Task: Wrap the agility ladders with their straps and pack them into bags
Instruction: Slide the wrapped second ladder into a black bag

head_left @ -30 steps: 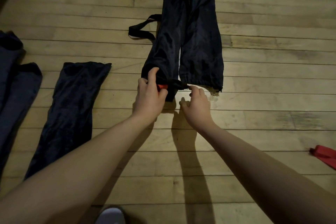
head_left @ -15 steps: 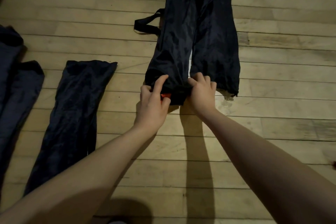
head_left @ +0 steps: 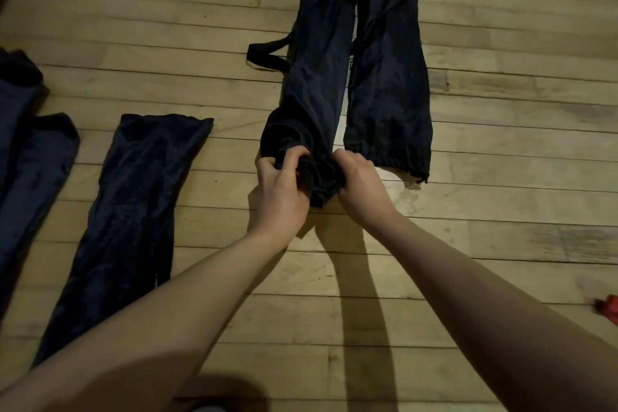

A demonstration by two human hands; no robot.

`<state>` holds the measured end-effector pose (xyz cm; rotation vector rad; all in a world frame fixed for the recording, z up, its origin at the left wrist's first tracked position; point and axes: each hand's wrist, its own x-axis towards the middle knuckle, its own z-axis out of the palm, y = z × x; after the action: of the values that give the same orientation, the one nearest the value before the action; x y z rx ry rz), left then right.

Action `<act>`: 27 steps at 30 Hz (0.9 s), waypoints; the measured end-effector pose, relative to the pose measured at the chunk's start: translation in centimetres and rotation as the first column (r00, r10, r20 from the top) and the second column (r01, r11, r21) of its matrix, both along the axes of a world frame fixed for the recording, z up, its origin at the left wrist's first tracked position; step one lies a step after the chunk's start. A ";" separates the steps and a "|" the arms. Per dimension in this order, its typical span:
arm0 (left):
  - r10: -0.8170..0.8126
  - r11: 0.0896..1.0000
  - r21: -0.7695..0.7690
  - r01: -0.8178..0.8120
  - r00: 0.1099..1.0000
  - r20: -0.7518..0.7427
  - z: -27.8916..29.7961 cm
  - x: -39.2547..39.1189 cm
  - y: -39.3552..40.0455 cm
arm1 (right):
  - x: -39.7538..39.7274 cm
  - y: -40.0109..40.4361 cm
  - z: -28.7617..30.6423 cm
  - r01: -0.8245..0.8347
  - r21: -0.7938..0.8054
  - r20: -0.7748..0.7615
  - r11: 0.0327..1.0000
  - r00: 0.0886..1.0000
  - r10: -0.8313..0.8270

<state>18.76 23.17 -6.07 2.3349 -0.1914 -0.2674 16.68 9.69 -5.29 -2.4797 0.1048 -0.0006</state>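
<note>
Your left hand [head_left: 279, 191] and right hand [head_left: 359, 186] clamp the filled bag's [head_left: 314, 77] gathered mouth on the floor [head_left: 501, 227]; a flat bag [head_left: 389, 77] lies just beside it, another [head_left: 133, 204] well left.

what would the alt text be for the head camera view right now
Both hands, the left hand and the right hand, grip the bunched near end of a long dark bag lying on a wooden floor. A flatter dark bag lies beside it on the right, more dark bags lie to the left, and a red object shows at the right edge.

Red item [head_left: 609, 308] (cropped) at right edge
</note>
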 end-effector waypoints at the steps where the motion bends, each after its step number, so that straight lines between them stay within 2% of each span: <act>1: 0.005 1.000 -0.001 -0.005 1.000 -0.008 0.1 0.1 -0.2 | 0.1 -0.1 0.6 -0.009 -0.002 -0.007 1.000 1.000 0.009; 4: -0.005 1.000 0.023 0.006 0.999 -0.036 0.1 0.4 -0.9 | 0.3 -1.0 1.0 -0.036 -0.052 -0.007 0.998 0.999 0.036; 7: -0.077 0.989 0.122 0.085 0.994 -0.076 -0.1 0.9 -1.2 | -0.1 -1.4 0.2 -0.078 -0.140 -0.008 0.987 0.997 0.077; 10: -0.235 0.959 0.142 0.247 0.967 -0.095 -0.2 0.6 -0.4 | -0.9 -0.9 0.3 -0.091 -0.025 -0.011 0.996 0.996 0.090; 13: -0.375 0.913 0.199 0.356 0.924 0.069 -0.1 0.4 2.2 | -2.0 -0.5 0.5 -0.120 0.087 -0.034 0.989 0.992 0.123; 16: -0.388 0.904 0.285 0.318 0.890 0.237 -0.6 1.0 4.3 | -2.9 0.0 0.5 -0.190 0.123 -0.055 0.974 0.979 0.198; 20: -0.342 0.930 0.229 0.289 0.907 0.246 0.3 1.9 4.7 | -3.6 1.2 0.7 -0.207 0.118 -0.073 0.971 0.974 0.216; 22: -0.341 0.934 0.204 0.295 0.906 0.252 0.5 2.2 4.8 | -3.6 1.6 0.5 -0.234 0.003 -0.071 0.972 0.970 0.233; 24: -0.337 0.939 0.156 0.307 0.910 0.241 0.9 2.2 4.9 | -3.3 1.9 0.1 -0.186 -0.082 -0.075 0.979 0.981 0.180; 27: -0.289 0.957 0.055 0.285 0.953 0.089 1.8 1.8 4.6 | -3.0 1.8 -0.1 -0.079 -0.082 -0.041 0.994 0.996 0.076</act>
<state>20.60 27.79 -4.23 2.3591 -0.5808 -0.3039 13.65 11.53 -5.39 -2.5660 0.0251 0.0770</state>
